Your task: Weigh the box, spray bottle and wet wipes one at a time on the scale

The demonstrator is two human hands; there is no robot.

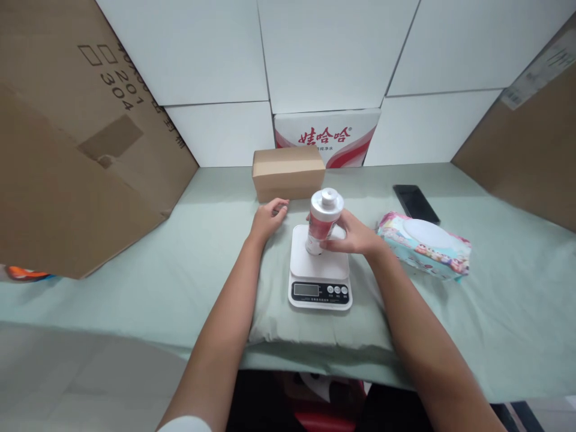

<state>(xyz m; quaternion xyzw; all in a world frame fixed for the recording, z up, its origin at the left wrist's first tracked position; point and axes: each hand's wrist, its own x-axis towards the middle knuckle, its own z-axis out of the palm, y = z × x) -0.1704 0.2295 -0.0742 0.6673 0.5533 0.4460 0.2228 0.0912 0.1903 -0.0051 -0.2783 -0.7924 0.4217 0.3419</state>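
A white and red bottle with a silvery-white cap (324, 213) stands nearly upright over the platform of a white kitchen scale (310, 265). My right hand (353, 235) is wrapped round the bottle from its right side. Whether the bottle's base rests fully on the platform I cannot tell. The scale's dark panel has a display with no readable figure and several round buttons. My left hand (269, 219) lies on the green cloth left of the scale, fingers loosely curved and apart, holding nothing. Its fingertips are near the front of a brown cardboard box (288, 171).
Right of the scale lies a pack of wipes (425, 246), with a black phone (416, 203) behind it. A white carton with red lettering (326, 138) stands at the back wall. Large cardboard sheets (58, 180) flank the green-covered table (202, 240).
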